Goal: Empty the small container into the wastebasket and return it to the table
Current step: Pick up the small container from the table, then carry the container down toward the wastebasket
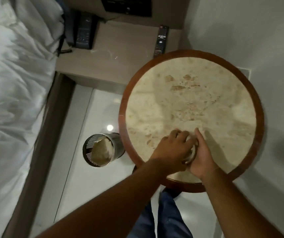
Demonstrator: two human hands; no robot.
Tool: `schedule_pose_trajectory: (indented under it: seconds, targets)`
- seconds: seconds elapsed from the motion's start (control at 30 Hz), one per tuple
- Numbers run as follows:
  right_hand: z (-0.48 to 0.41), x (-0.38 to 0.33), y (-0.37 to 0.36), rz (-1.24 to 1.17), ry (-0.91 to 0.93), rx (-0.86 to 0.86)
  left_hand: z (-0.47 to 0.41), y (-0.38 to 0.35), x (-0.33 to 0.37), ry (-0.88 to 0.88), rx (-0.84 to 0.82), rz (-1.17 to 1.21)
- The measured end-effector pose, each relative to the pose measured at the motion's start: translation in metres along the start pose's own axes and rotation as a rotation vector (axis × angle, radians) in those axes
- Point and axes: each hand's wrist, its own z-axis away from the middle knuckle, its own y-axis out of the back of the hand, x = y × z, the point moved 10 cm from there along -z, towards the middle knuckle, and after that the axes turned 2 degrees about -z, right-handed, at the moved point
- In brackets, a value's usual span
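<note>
Leftmost, a bed (pixel 8 83) with rumpled white sheets fills the side of the view, well apart from the work. Next to the right, the wastebasket (pixel 101 150) stands on the pale floor just beside the round table (pixel 251 169), probably so that a short swing from the tabletop reaches its mouth; something pale already lies inside it. Further right, the left hand (pixel 173 148) curls over the small container (pixel 192 154) from above, while the right hand (pixel 201 153) presses against its other side, so both hands grasp it between them. Only a glint of the container's rim shows between the palms; I cannot tell whether it is full or emptied. It sits at the table's near edge, the side nearest the basket. A remote control (pixel 161 41) lies on the nightstand beyond.
</note>
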Motion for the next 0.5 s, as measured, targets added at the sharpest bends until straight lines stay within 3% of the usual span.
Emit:
schedule_pose_trajectory:
  seconds: [0.23,0.5]
  targets:
    - [-0.008,0.070,-0.080,0.137,-0.194,-0.233,0.094,0.011,-0.060,0.199,0.136,0.179]
    - [-0.030,0.165,-0.140,0.415,-0.329,-0.255,0.220,0.003,-0.142,0.513,0.501,0.647]
